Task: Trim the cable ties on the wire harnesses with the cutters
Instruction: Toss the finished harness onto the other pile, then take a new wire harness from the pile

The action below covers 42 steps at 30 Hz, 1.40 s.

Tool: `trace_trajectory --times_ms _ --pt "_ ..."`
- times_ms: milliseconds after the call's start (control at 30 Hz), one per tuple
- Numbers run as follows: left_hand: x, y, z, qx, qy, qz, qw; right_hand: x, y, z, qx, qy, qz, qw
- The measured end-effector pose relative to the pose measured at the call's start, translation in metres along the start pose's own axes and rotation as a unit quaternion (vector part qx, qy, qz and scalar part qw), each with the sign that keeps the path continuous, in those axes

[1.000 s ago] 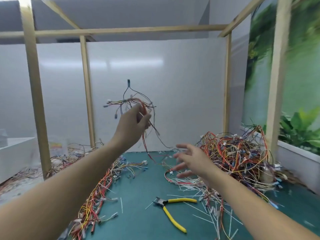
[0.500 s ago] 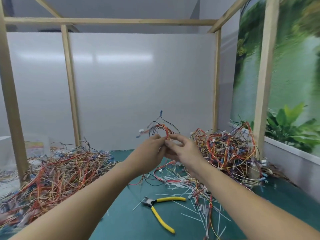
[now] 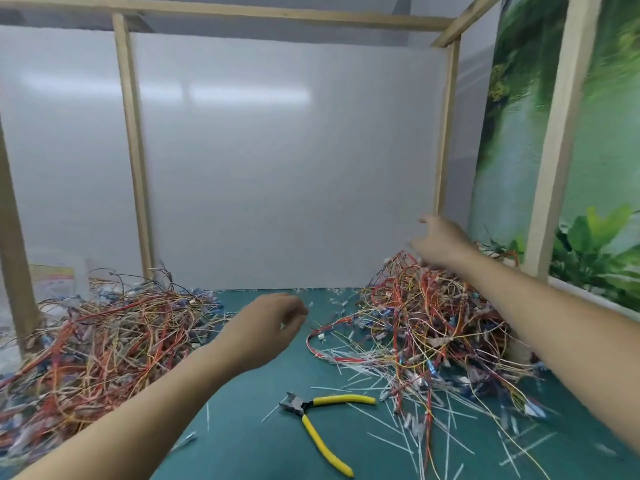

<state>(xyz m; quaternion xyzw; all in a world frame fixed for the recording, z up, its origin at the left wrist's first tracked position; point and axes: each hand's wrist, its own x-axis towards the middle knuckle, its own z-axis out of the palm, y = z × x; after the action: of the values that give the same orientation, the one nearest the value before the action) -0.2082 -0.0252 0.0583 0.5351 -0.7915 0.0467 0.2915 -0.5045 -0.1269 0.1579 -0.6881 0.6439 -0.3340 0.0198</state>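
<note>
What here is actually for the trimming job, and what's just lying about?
For the job: yellow-handled metal cutters; right heap of tangled coloured wire harnesses; left heap of tangled harnesses.
Lying about: white trimmed-off tie scraps; wooden frame posts.

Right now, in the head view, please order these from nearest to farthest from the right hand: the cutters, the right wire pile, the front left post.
1. Right wire pile, just below the right hand.
2. Cutters, front centre.
3. Front left post, far left.

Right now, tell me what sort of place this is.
Probably a wire-harness workbench: tangled heaps of multicoloured wire harnesses on a green mat, yellow-handled cutters among white cable-tie offcuts, inside a bare wooden frame.
</note>
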Motion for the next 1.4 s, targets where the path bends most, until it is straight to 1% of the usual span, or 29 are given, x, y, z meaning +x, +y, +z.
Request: trace_trajectory --times_ms 67,133,200,300,367,433,467,533,600,633,667,700,733,767,800,833,867,900,1000,1033,1067,1100,1133,1167,1200,1267,1300,1333,1400 --pt "-0.013 -0.035 0.003 0.090 -0.033 -0.047 0.994 -0.025 -0.019 0.033 -0.002 -0.066 -0.072 0.995" --pt "-0.029 -0.074 0.000 0.181 -0.045 -0.100 0.977 -0.053 -0.038 0.067 -0.005 -0.135 -0.127 0.983" --pt "-0.046 -0.117 -0.011 0.257 -0.048 -0.163 0.951 -0.078 -0.054 0.098 0.012 -0.194 -0.156 0.969" --pt "-0.076 -0.174 -0.033 0.341 -0.041 -0.267 0.900 -0.107 -0.072 0.138 0.012 -0.257 -0.189 0.948" --pt "-0.093 -0.197 -0.045 0.358 -0.058 -0.314 0.877 -0.120 -0.081 0.160 0.023 -0.288 -0.203 0.936" --pt "-0.100 -0.206 -0.050 0.298 -0.069 -0.331 0.893 -0.130 -0.089 0.178 0.029 -0.305 -0.207 0.929" --pt "-0.101 -0.204 -0.050 0.273 -0.065 -0.327 0.902 -0.133 -0.092 0.186 0.029 -0.308 -0.209 0.928" --pt "-0.096 -0.197 -0.051 0.304 -0.023 -0.267 0.914 -0.138 -0.098 0.199 0.034 -0.307 -0.218 0.926" --pt "-0.090 -0.191 -0.063 0.362 0.084 -0.133 0.919 -0.140 -0.101 0.207 0.043 -0.307 -0.222 0.924" --pt "-0.087 -0.190 -0.072 0.377 0.143 -0.078 0.912 -0.141 -0.102 0.210 0.048 -0.309 -0.220 0.924" --pt "-0.086 -0.194 -0.082 0.387 0.191 -0.066 0.900 -0.141 -0.102 0.213 0.054 -0.309 -0.218 0.924" --pt "-0.085 -0.203 -0.092 0.397 0.207 -0.109 0.888 -0.141 -0.101 0.214 0.060 -0.308 -0.214 0.925" --pt "-0.084 -0.211 -0.102 0.382 0.188 -0.196 0.883 -0.141 -0.100 0.215 0.068 -0.307 -0.209 0.926" --pt "-0.085 -0.218 -0.107 0.335 0.136 -0.301 0.883 -0.140 -0.099 0.215 0.076 -0.309 -0.204 0.926" --pt "-0.087 -0.223 -0.107 0.270 0.057 -0.394 0.877 -0.140 -0.097 0.214 0.084 -0.312 -0.199 0.925" --pt "-0.090 -0.227 -0.105 0.193 -0.031 -0.448 0.873 -0.140 -0.095 0.214 0.090 -0.313 -0.194 0.925" --pt "-0.092 -0.232 -0.103 0.132 -0.080 -0.460 0.874 -0.139 -0.094 0.213 0.096 -0.313 -0.190 0.926" --pt "-0.093 -0.236 -0.102 0.115 -0.091 -0.451 0.881 -0.139 -0.093 0.213 0.099 -0.312 -0.190 0.925" --pt "-0.083 -0.229 -0.100 0.120 -0.037 -0.378 0.917 -0.139 -0.090 0.213 0.112 -0.313 -0.195 0.923" --pt "-0.076 -0.220 -0.099 0.104 -0.064 -0.361 0.924 -0.139 -0.089 0.213 0.118 -0.314 -0.194 0.922" --pt "-0.069 -0.210 -0.095 0.086 -0.115 -0.348 0.926 -0.139 -0.088 0.212 0.125 -0.315 -0.192 0.921" --pt "-0.065 -0.200 -0.088 0.079 -0.180 -0.340 0.920 -0.139 -0.087 0.212 0.131 -0.316 -0.189 0.920" --pt "-0.061 -0.193 -0.078 0.086 -0.230 -0.328 0.912 -0.139 -0.085 0.211 0.138 -0.316 -0.186 0.920" --pt "-0.059 -0.185 -0.069 0.119 -0.252 -0.309 0.909 -0.139 -0.084 0.210 0.147 -0.316 -0.181 0.920" --pt "-0.056 -0.176 -0.061 0.171 -0.239 -0.285 0.912 -0.139 -0.082 0.209 0.156 -0.316 -0.175 0.919" --pt "-0.048 -0.152 -0.048 0.299 -0.143 -0.222 0.917 -0.139 -0.080 0.207 0.181 -0.307 -0.164 0.920" --pt "-0.042 -0.137 -0.040 0.323 -0.094 -0.193 0.922 -0.138 -0.080 0.207 0.211 -0.304 -0.148 0.917" --pt "-0.038 -0.119 -0.031 0.312 -0.056 -0.165 0.934 -0.137 -0.081 0.206 0.259 -0.308 -0.117 0.908" --pt "-0.036 -0.086 -0.008 0.264 -0.022 -0.125 0.956 -0.133 -0.084 0.202 0.372 -0.324 -0.025 0.870"
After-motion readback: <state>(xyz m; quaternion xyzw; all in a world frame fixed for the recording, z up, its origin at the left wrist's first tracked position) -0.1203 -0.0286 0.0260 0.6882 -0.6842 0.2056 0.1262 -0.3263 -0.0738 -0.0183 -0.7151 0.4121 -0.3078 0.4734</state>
